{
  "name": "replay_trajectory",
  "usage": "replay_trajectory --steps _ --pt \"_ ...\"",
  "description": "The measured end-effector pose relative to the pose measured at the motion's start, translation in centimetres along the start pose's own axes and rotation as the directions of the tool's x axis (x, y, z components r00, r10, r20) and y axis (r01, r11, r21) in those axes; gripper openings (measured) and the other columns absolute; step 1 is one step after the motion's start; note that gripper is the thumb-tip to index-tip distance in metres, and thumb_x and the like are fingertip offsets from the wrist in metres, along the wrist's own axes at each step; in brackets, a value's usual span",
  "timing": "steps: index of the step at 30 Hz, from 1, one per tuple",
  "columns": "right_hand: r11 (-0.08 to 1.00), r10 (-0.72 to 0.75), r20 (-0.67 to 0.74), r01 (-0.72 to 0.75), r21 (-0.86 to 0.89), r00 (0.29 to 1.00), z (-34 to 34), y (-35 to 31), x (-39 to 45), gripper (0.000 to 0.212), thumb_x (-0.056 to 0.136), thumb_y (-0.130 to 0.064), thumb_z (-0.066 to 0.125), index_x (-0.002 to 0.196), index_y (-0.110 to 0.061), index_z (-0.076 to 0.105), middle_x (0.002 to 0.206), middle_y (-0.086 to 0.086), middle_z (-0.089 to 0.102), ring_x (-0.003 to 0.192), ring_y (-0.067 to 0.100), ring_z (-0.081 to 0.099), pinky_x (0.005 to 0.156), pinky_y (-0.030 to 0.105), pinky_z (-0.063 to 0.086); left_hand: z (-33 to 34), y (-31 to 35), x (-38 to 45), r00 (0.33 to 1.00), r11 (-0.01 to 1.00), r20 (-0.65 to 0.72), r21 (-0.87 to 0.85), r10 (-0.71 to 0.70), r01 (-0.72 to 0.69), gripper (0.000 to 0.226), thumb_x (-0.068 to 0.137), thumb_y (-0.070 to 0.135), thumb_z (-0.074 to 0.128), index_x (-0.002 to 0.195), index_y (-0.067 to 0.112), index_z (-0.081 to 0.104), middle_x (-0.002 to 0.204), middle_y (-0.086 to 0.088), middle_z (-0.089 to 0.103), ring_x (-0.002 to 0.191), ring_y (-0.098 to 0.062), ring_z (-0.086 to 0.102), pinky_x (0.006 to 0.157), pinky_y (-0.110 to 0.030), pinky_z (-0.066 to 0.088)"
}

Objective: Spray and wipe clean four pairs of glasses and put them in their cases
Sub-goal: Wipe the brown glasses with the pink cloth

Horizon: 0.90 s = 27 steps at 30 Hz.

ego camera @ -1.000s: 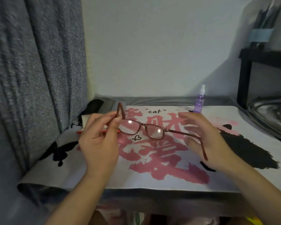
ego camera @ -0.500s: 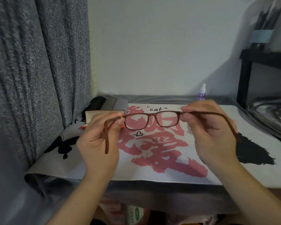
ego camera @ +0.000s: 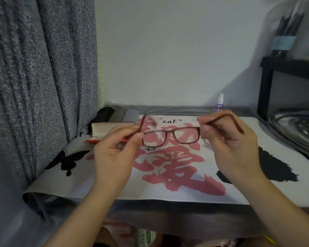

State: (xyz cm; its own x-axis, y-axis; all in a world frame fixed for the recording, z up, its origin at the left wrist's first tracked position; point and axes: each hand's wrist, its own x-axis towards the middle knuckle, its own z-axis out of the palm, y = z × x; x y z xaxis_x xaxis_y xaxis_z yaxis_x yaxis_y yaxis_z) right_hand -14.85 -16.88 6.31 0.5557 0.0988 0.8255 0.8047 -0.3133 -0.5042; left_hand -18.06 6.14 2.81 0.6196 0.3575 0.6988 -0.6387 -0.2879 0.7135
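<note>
Holding the glasses point(ego camera: 171, 137) in the air above the bench point(ego camera: 168, 209), both hands keep a closed grip on the brown frame. The left hand point(ego camera: 114, 157) pinches the left arm of the glasses between thumb and fingers, right at the hinge, and this arm points up and away from the grip; it looks blurred. The right hand point(ego camera: 234, 145) pinches the other arm close to the right lens, and the rest of that arm runs over the fingers and bends down behind the grip. The two lenses hang between the two grips, facing the person, roughly level, and they touch nothing else.

Just behind the left grip an open glasses case point(ego camera: 111, 129) lies on the mat point(ego camera: 239, 193), with a pale lining and a red outside. Farther behind this case are dark and grey soft things point(ego camera: 114, 114) that I cannot name for sure. Behind the right grip, near the wall, a small purple spray bottle point(ego camera: 219, 104) with a white top stands upright. The mat under the hands is white with big pink characters, the word "cat", and black shapes. A grey curtain point(ego camera: 34, 86) hangs left of the left grip. A metal tray point(ego camera: 296, 127) and a black shelf point(ego camera: 284, 68) are to the right of the right grip.
</note>
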Motion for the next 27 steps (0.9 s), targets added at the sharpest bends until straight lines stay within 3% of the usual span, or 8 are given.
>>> replay_trajectory --steps 2,5,7,10,14,17,23,27 --pt "0.998 0.066 0.016 -0.066 0.013 0.998 0.0 0.2 -0.2 0.020 0.090 -0.020 0.066 0.105 -0.034 0.068 0.092 -0.015 0.069 0.085 0.008 0.068 0.075 0.016 0.055 -0.1 -0.5 0.0 0.994 0.993 0.107 0.116 -0.001 -0.011 0.024 0.088 0.013 0.076 0.104 0.031 0.076 0.095 0.007 0.074 0.091 -0.017 0.071 0.084 -0.039 0.059" --pt "0.986 0.133 0.032 -0.135 0.095 0.991 0.1 0.7 -0.4 0.037 0.087 -0.010 0.073 0.100 -0.044 0.065 0.086 -0.013 0.071 0.078 0.013 0.069 0.070 0.020 0.057 -0.2 -0.8 0.2 0.950 0.927 0.307 0.337 0.059 -0.166 0.033 0.088 0.002 0.072 0.108 0.028 0.077 0.089 0.011 0.069 0.084 -0.008 0.067 0.075 -0.019 0.053" --pt "0.989 0.109 0.050 -0.113 0.097 0.993 0.1 1.1 -0.3 0.033 0.087 -0.013 0.072 0.101 -0.042 0.067 0.089 -0.013 0.071 0.079 0.014 0.069 0.071 0.025 0.057 -0.3 -0.7 0.3 0.905 0.904 0.426 0.388 -0.002 -0.181 0.036 0.089 -0.002 0.069 0.110 0.026 0.077 0.090 0.014 0.067 0.086 -0.002 0.064 0.074 -0.006 0.045" --pt "0.997 0.032 0.111 -0.040 0.072 0.993 0.0 1.6 -0.3 0.022 0.089 -0.020 0.067 0.107 -0.033 0.072 0.089 -0.017 0.071 0.084 0.014 0.067 0.073 0.023 0.054 -0.6 -0.7 0.6 0.847 0.894 0.526 0.413 -0.077 -0.175 0.042 0.090 -0.007 0.064 0.113 0.026 0.076 0.093 0.016 0.067 0.095 -0.002 0.063 0.081 -0.002 0.043" --pt "0.976 0.138 0.236 -0.172 0.131 0.962 0.5 3.1 -0.4 0.020 0.088 -0.020 0.070 0.102 -0.033 0.077 0.087 -0.010 0.067 0.084 0.018 0.065 0.072 0.025 0.051 -0.7 -0.5 0.9 0.901 0.940 0.387 0.336 -0.196 0.060 0.031 0.090 0.000 0.069 0.101 0.027 0.080 0.093 0.013 0.071 0.087 -0.006 0.068 0.082 -0.024 0.056" --pt "0.971 0.225 0.350 -0.240 0.001 0.909 1.0 4.5 -1.0 0.014 0.086 -0.027 0.070 0.096 -0.034 0.078 0.089 -0.013 0.065 0.089 0.012 0.065 0.074 0.017 0.050 -0.9 -0.8 0.6 0.906 0.945 0.294 0.209 -0.306 0.251 0.027 0.086 -0.001 0.072 0.094 0.024 0.079 0.092 0.007 0.075 0.083 -0.013 0.072 0.084 -0.039 0.061" --pt "0.971 0.237 0.483 -0.183 -0.157 0.843 1.8 5.8 -1.5 0.011 0.089 -0.021 0.074 0.095 -0.028 0.079 0.086 -0.018 0.063 0.083 0.006 0.063 0.069 0.014 0.044 -1.3 -1.6 0.2 0.947 0.942 0.299 0.335 -0.118 0.011 0.025 0.085 0.000 0.074 0.093 0.023 0.079 0.090 0.015 0.071 0.090 -0.011 0.068 0.081 -0.029 0.056" --pt "0.980 0.149 0.583 -0.039 -0.197 0.798 3.3 6.0 -1.3 0.017 0.087 -0.016 0.077 0.101 -0.026 0.079 0.088 -0.016 0.061 0.078 0.004 0.060 0.067 0.010 0.041 -1.7 -2.6 0.0 0.929 0.908 0.369 0.379 0.028 -0.178 0.017 0.088 0.004 0.073 0.096 0.017 0.079 0.091 0.013 0.069 0.088 -0.010 0.067 0.076 -0.027 0.054"
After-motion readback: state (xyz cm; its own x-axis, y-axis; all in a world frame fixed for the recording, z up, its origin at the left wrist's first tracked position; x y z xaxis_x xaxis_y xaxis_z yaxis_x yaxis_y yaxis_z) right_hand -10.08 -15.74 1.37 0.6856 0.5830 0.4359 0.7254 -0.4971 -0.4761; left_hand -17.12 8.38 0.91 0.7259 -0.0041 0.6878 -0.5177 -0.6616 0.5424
